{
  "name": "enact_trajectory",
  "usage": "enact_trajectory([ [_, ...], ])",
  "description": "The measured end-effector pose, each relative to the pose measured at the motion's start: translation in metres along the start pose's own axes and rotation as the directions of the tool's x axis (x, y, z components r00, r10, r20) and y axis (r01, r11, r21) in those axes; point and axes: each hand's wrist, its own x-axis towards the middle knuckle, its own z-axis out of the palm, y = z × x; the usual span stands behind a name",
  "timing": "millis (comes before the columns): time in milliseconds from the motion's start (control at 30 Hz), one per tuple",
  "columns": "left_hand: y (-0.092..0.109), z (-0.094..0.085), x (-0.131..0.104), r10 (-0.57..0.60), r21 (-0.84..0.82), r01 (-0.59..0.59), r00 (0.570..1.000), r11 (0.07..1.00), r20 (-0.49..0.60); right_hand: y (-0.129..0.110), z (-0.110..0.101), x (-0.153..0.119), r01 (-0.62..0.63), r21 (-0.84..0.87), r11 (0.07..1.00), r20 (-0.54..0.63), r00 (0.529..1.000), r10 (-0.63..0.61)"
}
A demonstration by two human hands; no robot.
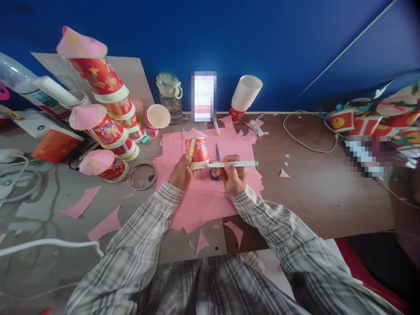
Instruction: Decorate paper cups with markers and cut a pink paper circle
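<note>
Upside down over pink paper sheets [210,203] is a red patterned paper cup [201,150], its rim facing down and a small pink cone on top. My left hand [183,173] grips this cup by its lower left side. A white marker with a green end [244,164] lies between the closed fingers of my right hand [233,175], its tip at the cup's pale rim. Behind my right fingers, scissors [218,152] with dark handles rest on the paper, partly hidden.
Stacked red cups with pink cone tops [110,129] stand at the left, near a tape roll [142,176]. At the back are a water bottle [171,98], a blurred upright screen [204,96] and stacked white cups [246,94]. A glue stick [256,128] lies right of the paper.
</note>
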Motion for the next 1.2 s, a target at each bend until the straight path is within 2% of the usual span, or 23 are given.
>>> enact_trajectory([
  [200,0.003,0.000,-0.001,-0.001,0.032,0.001,1.000,0.999,0.001,-0.001,0.007,0.006,0.024,0.050,0.998,-0.123,0.992,-0.018],
  [267,0.003,0.000,-0.001,0.003,0.038,-0.004,1.000,0.999,0.007,0.000,0.008,0.007,0.026,0.076,0.997,-0.130,0.991,-0.016],
  [767,-0.008,-0.002,-0.002,0.076,0.031,-0.076,0.997,0.997,-0.010,-0.008,0.013,0.001,0.000,0.101,0.995,-0.068,0.998,0.007],
  [933,-0.006,0.001,-0.001,0.099,0.013,-0.098,0.994,0.995,-0.039,-0.008,0.011,-0.003,-0.005,0.053,0.999,-0.017,1.000,0.006],
  [1200,0.005,0.006,-0.013,0.078,0.009,-0.078,0.997,0.997,0.010,-0.007,0.011,-0.005,-0.025,0.020,0.999,0.001,1.000,0.025],
])
